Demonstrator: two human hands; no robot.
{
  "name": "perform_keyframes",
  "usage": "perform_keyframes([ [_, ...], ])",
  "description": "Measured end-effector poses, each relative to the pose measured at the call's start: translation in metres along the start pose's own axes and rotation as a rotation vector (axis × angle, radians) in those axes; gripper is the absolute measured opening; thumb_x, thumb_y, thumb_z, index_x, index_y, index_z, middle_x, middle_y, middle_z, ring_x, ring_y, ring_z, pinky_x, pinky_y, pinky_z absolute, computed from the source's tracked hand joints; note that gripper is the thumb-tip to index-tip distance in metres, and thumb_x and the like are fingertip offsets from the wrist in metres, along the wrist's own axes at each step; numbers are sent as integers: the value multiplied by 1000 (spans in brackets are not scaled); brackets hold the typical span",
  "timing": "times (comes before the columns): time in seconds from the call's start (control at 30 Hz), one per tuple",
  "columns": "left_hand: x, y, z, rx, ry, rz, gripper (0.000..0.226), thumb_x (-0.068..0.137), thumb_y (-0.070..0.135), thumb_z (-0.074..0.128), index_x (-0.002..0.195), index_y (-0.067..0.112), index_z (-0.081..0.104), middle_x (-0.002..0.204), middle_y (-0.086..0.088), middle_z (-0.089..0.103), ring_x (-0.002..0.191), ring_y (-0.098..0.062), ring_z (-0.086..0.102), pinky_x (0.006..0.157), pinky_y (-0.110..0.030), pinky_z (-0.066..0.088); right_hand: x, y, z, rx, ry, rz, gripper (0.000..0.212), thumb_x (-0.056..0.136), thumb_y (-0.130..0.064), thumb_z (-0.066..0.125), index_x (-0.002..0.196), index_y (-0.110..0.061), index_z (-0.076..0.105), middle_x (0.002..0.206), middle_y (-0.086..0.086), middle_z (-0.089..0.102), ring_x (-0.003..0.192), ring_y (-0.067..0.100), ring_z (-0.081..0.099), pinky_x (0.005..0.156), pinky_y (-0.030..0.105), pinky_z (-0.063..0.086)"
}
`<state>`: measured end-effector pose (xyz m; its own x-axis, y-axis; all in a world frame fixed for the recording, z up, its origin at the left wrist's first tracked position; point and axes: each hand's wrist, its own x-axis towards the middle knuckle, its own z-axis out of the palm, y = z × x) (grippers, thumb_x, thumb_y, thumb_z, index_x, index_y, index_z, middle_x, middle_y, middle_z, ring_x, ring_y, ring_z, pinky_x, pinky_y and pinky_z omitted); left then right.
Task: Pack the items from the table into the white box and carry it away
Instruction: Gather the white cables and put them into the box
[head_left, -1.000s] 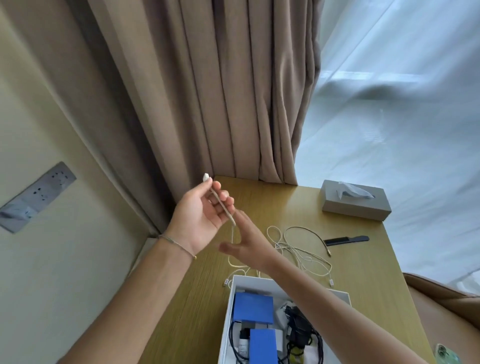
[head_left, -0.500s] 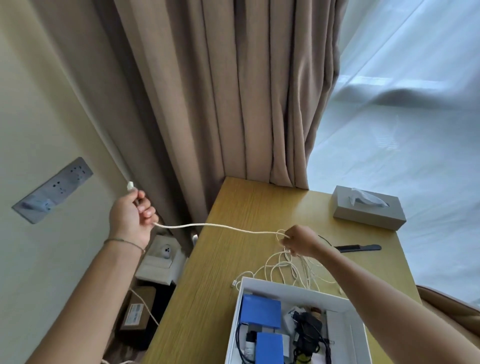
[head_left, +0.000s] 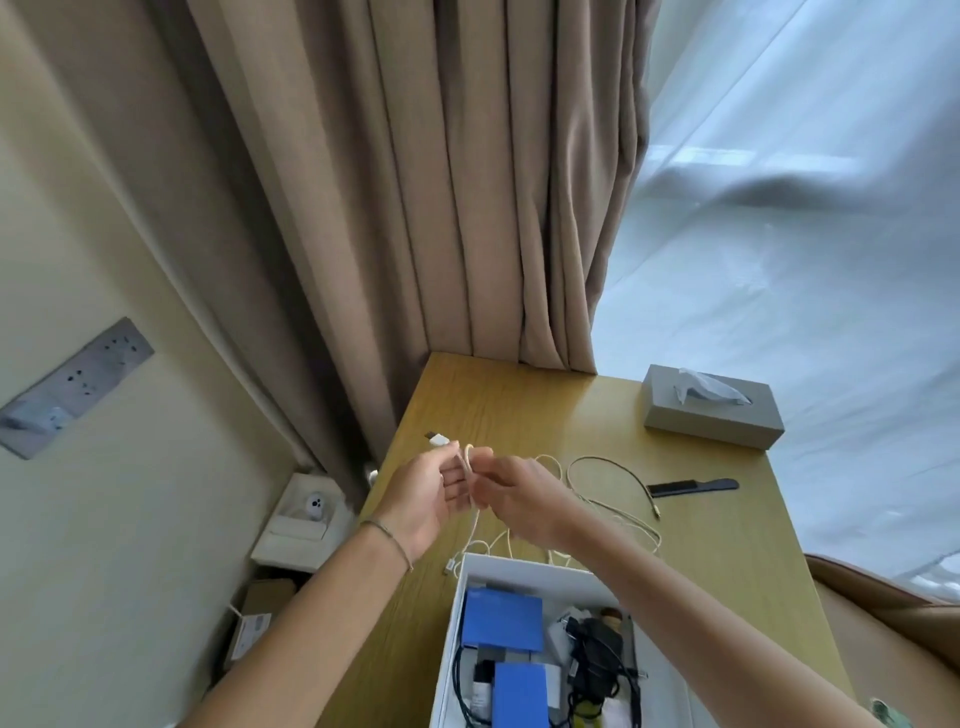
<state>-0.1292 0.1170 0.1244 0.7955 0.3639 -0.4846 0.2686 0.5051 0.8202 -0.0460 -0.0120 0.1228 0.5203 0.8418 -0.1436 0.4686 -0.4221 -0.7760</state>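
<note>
Brown curtain (head_left: 441, 182), wall socket panel (head_left: 78, 384), sheer drape (head_left: 805, 234)

Beige curtain (head_left: 441, 208), perhaps sheer-covered window (head_left: 805, 234).

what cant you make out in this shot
All in the head view:
- white box: near end cut off by the bottom edge; the right forearm covers its right side.
- white cable: the turns in the grip of the left hand and right hand are hidden by fingers.
- dark items in the box: tangled, too small to identify.
- black object on the table: too small to identify.
</note>
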Motion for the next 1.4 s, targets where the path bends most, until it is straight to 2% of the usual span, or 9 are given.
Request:
perform_keyframes([
  [0.1,-3,7,8,-201,14,22,39,106,23,40,78,7,62,81,-17,71,82,-28,70,71,-35,54,-9,6,-2,-70,-34,-4,35,105,-29,44,71,-24,52,67,-3,58,59,13,52,67,38,50],
  [0.17,-4,15,7,-333,-13,45,39,106,24,38,72,11,52,62,-7,58,65,-24,65,72,-37,53,-14,20,-4,2,-89,-3,38,105,-36,45,71,-21,53,63,-5,55,54,8,50,58,27,48],
  [0.3,-9,51,-14,-464,-71,38,38,104,24,35,67,18,43,44,7,33,35,-7,31,41,-20,36,-21,68,-7,-5,-148,58,40,103,-43,48,74,-17,57,64,-4,54,52,6,47,54,18,42],
  [0.43,-17,87,-56,-403,-109,54,33,101,22,35,68,20,41,44,9,28,41,-6,7,33,-18,16,-29,122,-23,6,-107,240,33,102,-31,56,81,-7,65,69,0,58,59,11,52,62,29,47],
  [0.67,-17,63,-56,-7,-172,-40,22,96,23,45,76,16,50,54,1,44,41,-10,34,40,-21,30,-18,117,-68,485,16,513,23,98,-26,64,95,-4,68,54,-7,40,45,8,40,63,29,55],
  [0.83,-19,27,-25,124,-297,-123,16,88,25,58,83,11,65,70,-10,62,53,-15,50,51,-25,42,-5,63,-78,892,50,470,24,102,-23,46,85,-10,59,59,-2,31,44,12,32,60,35,58],
  [1.03,-18,3,7,138,-286,-156,45,101,34,45,109,1,75,103,-16,74,62,-11,54,56,-21,42,-8,12,-54,660,54,262,27,103,-18,47,88,-7,67,50,-1,53,44,17,54,50,34,56],
  [1.13,-16,-3,18,106,-247,-166,53,102,44,43,107,0,73,96,-11,73,59,-10,50,54,-22,37,-14,-5,-37,476,143,201,31,104,-22,43,81,-11,62,52,-6,60,48,14,60,48,33,52],
  [1.4,-9,-12,23,127,-50,-124,16,99,18,50,90,9,59,76,-6,53,58,-14,48,55,-28,33,-39,-4,-6,-410,221,-133,17,98,-29,59,100,-25,75,82,-5,74,67,13,66,64,35,58],
])
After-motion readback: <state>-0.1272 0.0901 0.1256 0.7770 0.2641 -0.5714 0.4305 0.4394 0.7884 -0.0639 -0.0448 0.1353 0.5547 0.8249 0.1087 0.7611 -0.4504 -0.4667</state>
